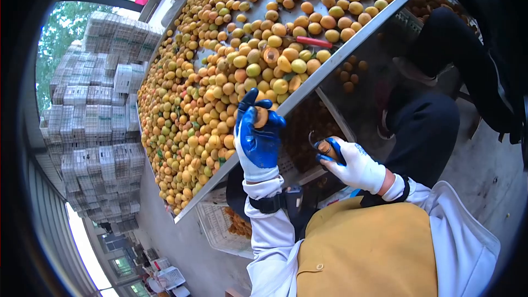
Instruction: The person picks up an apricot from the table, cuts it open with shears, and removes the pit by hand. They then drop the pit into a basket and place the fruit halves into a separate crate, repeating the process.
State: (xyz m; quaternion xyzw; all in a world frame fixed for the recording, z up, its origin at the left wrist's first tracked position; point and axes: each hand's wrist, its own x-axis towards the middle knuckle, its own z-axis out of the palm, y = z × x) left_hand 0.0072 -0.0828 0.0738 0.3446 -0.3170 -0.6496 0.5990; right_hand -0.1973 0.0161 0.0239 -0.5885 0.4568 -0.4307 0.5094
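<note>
My left hand (257, 138), in a blue-coated white glove, is raised at the table's metal edge with its fingers curled round a cut apricot half (260, 117). The brown-orange inside of the fruit faces up between thumb and fingers. To the right, past the table edge, my right hand (352, 164) wears a matching glove. Its fingers are closed on a small pitting tool (325, 148) with a brown handle, and a thin curved metal tip sticks out toward the left hand. Whole apricots (220, 85) cover the sloping metal table (308, 85) beyond my left hand.
A red-handled tool (313, 42) and an opened apricot (270, 55) lie among the fruit. Below the table edge are crates (212, 225) with orange pieces. Another person's dark-trousered leg (454, 44) is at the right. Stacked pale crates (99, 115) stand at the left.
</note>
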